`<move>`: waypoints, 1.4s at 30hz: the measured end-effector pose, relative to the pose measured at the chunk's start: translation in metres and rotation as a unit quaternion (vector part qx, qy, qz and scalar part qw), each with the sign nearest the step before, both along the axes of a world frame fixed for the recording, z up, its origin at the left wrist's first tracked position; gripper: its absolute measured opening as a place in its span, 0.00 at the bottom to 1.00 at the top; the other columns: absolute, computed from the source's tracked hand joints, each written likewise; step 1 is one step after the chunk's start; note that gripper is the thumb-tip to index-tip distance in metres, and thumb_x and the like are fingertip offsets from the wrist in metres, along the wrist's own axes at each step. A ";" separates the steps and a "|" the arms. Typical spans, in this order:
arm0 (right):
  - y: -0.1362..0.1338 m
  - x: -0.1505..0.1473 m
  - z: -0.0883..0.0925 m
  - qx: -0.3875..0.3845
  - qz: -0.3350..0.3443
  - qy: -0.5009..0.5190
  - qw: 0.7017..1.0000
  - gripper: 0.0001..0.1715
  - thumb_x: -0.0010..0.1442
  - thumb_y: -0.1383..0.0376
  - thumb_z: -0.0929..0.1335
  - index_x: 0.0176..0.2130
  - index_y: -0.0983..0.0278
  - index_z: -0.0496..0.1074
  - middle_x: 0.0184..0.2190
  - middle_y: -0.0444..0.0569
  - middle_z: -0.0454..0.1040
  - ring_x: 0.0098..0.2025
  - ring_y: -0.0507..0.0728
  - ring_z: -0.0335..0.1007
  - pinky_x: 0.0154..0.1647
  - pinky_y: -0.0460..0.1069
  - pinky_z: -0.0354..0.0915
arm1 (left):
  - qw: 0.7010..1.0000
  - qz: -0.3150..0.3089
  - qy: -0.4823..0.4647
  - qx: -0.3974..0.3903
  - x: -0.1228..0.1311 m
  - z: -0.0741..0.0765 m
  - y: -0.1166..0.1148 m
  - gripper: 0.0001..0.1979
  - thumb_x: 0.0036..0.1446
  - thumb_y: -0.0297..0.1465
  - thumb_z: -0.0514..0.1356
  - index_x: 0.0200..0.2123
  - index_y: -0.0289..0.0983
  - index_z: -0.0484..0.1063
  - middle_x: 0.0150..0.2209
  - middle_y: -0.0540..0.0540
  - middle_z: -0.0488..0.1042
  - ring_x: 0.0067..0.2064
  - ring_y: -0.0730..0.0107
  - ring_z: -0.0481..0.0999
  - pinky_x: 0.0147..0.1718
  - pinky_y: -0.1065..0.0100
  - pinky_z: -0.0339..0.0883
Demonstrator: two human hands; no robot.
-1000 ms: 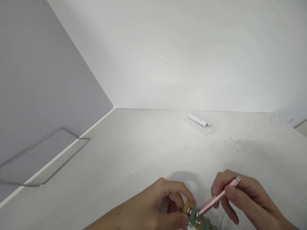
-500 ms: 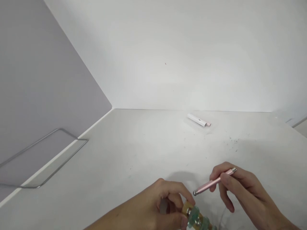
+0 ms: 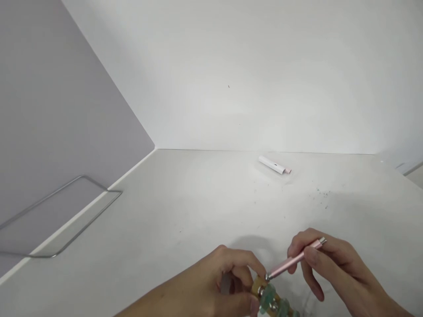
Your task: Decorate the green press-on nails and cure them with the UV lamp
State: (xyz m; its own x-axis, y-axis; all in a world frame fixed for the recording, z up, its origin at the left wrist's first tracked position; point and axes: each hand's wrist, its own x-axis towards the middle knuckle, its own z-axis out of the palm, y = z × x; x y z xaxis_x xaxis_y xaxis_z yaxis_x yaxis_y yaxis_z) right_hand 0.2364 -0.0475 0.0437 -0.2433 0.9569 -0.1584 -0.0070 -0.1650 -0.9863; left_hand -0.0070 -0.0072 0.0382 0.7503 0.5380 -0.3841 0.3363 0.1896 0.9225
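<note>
At the bottom centre of the frame sits a small beaded piece (image 3: 269, 299), amber and green beads with metal fittings, partly cut off by the lower edge. Our left hand (image 3: 218, 286) pinches it, fingers curled closed around its upper end. Our right hand (image 3: 325, 268) grips a slim pink pen-like tool (image 3: 294, 260) as one holds a pencil, fingers closed on the shaft, its small round metal tip touching or just beside the top amber bead; we cannot tell which.

To work this well, we judge that the left hand should keep the piece pinned so it cannot roll, and the tool should meet the bead with light pressure, since the round tip could skid off it.

Farther out, a white cap with a pink end (image 3: 275, 165) lies on the white table (image 3: 185, 207) at centre right, well apart. A bent wire frame (image 3: 71, 220) stands at the left.
</note>
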 end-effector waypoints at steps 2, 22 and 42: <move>0.000 0.000 0.000 -0.002 0.005 0.000 1.000 0.25 0.66 0.44 0.67 0.35 0.61 0.80 0.28 0.46 0.73 0.21 0.49 0.56 0.23 0.48 0.60 | 1.000 -0.003 -0.005 -0.005 0.000 0.000 0.000 0.11 0.60 0.37 0.64 0.40 0.35 0.74 0.33 0.45 0.77 0.33 0.68 0.74 0.31 0.72 0.64; 0.001 0.006 -0.002 0.011 0.034 -0.025 0.999 0.26 0.68 0.45 0.65 0.37 0.62 0.79 0.30 0.47 0.74 0.21 0.49 0.58 0.25 0.48 0.62 | 1.000 -0.004 -0.017 0.002 -0.001 0.000 -0.001 0.12 0.61 0.38 0.64 0.42 0.36 0.75 0.34 0.44 0.78 0.33 0.70 0.74 0.29 0.74 0.63; 0.002 0.005 -0.002 0.025 0.015 0.005 1.000 0.21 0.70 0.49 0.66 0.36 0.59 0.79 0.27 0.43 0.72 0.21 0.49 0.58 0.25 0.47 0.62 | 1.000 0.001 -0.007 0.000 0.001 0.003 0.000 0.11 0.59 0.36 0.65 0.41 0.36 0.75 0.32 0.45 0.77 0.33 0.69 0.74 0.30 0.72 0.63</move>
